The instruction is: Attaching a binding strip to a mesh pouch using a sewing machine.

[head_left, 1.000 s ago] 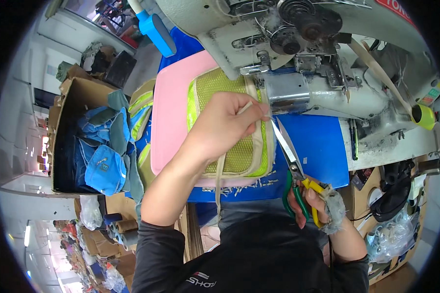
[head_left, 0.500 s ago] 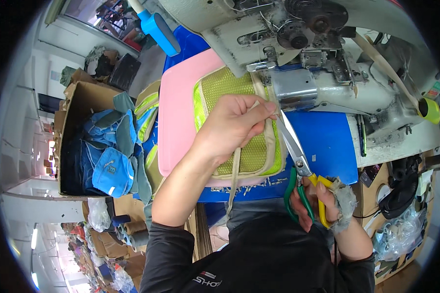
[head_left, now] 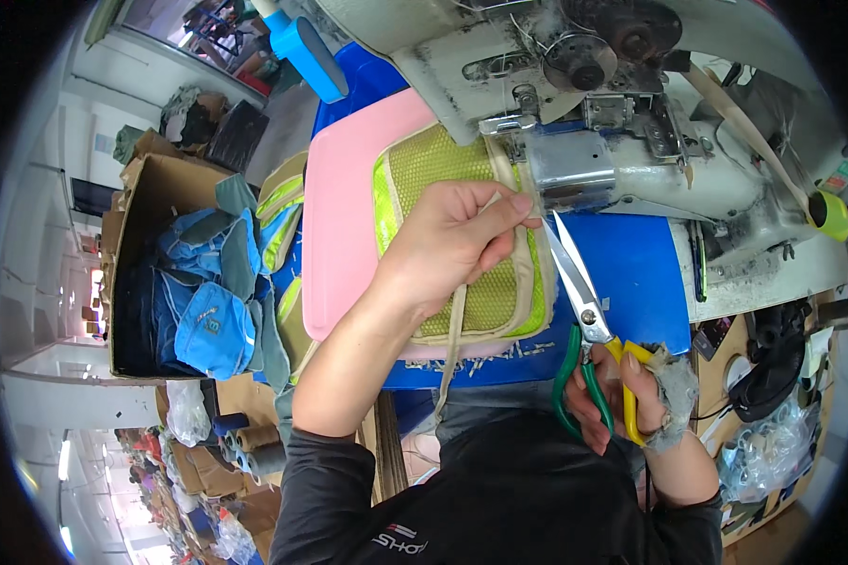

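My left hand (head_left: 452, 231) is closed in a pinch on the beige binding tape at the edge of an olive mesh bag panel (head_left: 433, 169) with bright lime trim. A loose tail of beige tape (head_left: 455, 344) hangs below my wrist and over the panel's near edge. My right hand (head_left: 643, 391) is closed round scissors (head_left: 590, 318) with one green and one yellow handle. Their blades stand slightly apart, tips up near my left fingertips. A frayed grey cloth (head_left: 674, 395) is around the base of my right thumb. The exact pinch point is partly hidden by my fingers.
A sewing machine (head_left: 575, 169) stands right behind the panel. Under the panel lie a pink board (head_left: 334, 226) and a blue table surface (head_left: 631, 273), with thread scraps at the near edge. A cardboard box (head_left: 127, 273) of blue and grey fabric pieces sits left.
The scissors in my right hand have moved slightly right and down, away from my left fingertips. My left hand stays in its pinch, almost unmoved.
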A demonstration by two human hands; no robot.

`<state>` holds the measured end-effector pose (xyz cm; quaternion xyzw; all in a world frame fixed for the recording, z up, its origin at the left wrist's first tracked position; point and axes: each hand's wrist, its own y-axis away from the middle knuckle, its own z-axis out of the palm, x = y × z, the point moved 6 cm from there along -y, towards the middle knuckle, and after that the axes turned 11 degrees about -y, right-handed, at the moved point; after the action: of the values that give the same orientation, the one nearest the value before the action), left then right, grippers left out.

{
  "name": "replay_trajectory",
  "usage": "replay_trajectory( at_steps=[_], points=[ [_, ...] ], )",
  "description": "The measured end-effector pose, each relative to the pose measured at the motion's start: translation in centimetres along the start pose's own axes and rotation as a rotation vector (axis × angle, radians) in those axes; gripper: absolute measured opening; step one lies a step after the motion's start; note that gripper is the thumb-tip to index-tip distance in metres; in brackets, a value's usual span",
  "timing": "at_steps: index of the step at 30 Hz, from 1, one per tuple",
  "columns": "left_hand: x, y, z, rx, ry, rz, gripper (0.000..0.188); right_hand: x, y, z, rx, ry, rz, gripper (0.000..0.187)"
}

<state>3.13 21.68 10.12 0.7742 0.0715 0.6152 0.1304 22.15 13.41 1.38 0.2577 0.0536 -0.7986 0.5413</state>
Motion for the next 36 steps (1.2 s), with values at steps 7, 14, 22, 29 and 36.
replay_trajectory(
  at_steps=[7, 14, 22, 29, 36],
  points=[
    [-0.1, 0.0, 0.0, 0.003, 0.007, -0.003, 0.026, 0.1, -0.1, -0.2, -0.016, 0.047, 0.035, 0.072],
    [-0.2, 0.1, 0.0, -0.004, -0.011, 0.011, 0.026, -0.1, -0.1, 0.2, -0.006, 0.023, 0.021, 0.073],
    [-0.2, 0.0, -0.1, -0.004, -0.004, 0.008, 0.026, -0.2, -0.3, 0.1, -0.025, 0.051, 0.032, 0.071],
    [-0.3, 0.0, 0.0, 0.0, -0.013, 0.019, 0.023, -0.6, -0.8, 1.1, 0.01, 0.011, 0.004, 0.07],
    [-0.1, 0.3, 0.2, 0.042, -0.094, 0.063, 0.021, -0.8, -2.2, 4.0, 0.068, -0.219, -0.027, 0.07]
  ],
)
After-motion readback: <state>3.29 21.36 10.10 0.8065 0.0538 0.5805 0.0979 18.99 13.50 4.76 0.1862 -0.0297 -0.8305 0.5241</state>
